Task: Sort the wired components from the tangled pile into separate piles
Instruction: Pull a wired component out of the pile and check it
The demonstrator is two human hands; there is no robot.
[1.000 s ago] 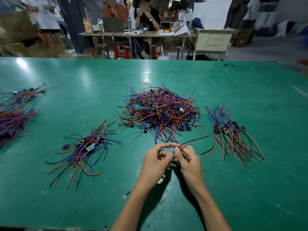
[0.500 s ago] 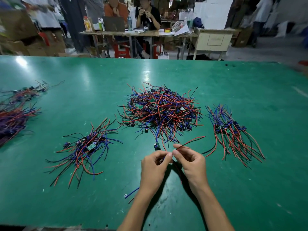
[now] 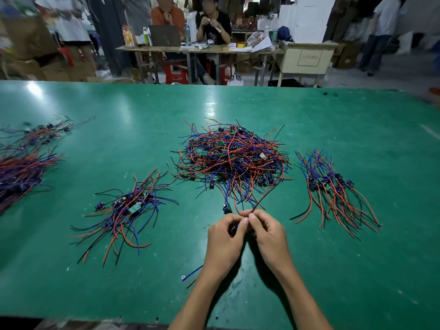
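Observation:
A big tangled pile (image 3: 232, 160) of red, blue and black wired components lies mid-table. A sorted pile (image 3: 123, 210) lies to its left and another sorted pile (image 3: 333, 191) to its right. My left hand (image 3: 223, 239) and my right hand (image 3: 269, 236) meet just in front of the tangle, fingertips together. Both pinch one wired component (image 3: 260, 200) whose red wire rises from the fingertips toward the tangle. A blue wire (image 3: 191, 272) trails out below my left wrist.
More wired bundles (image 3: 21, 167) lie at the far left of the green table (image 3: 357, 258). A small dark component (image 3: 227, 207) sits just beyond my left hand. Behind the table's far edge, people sit at a cluttered desk (image 3: 202, 47).
Both hands have drawn slightly back toward me, closing together on the component. The red wire now stands up more steeply from the fingertips, and the blue wire end has slid out further below my left wrist.

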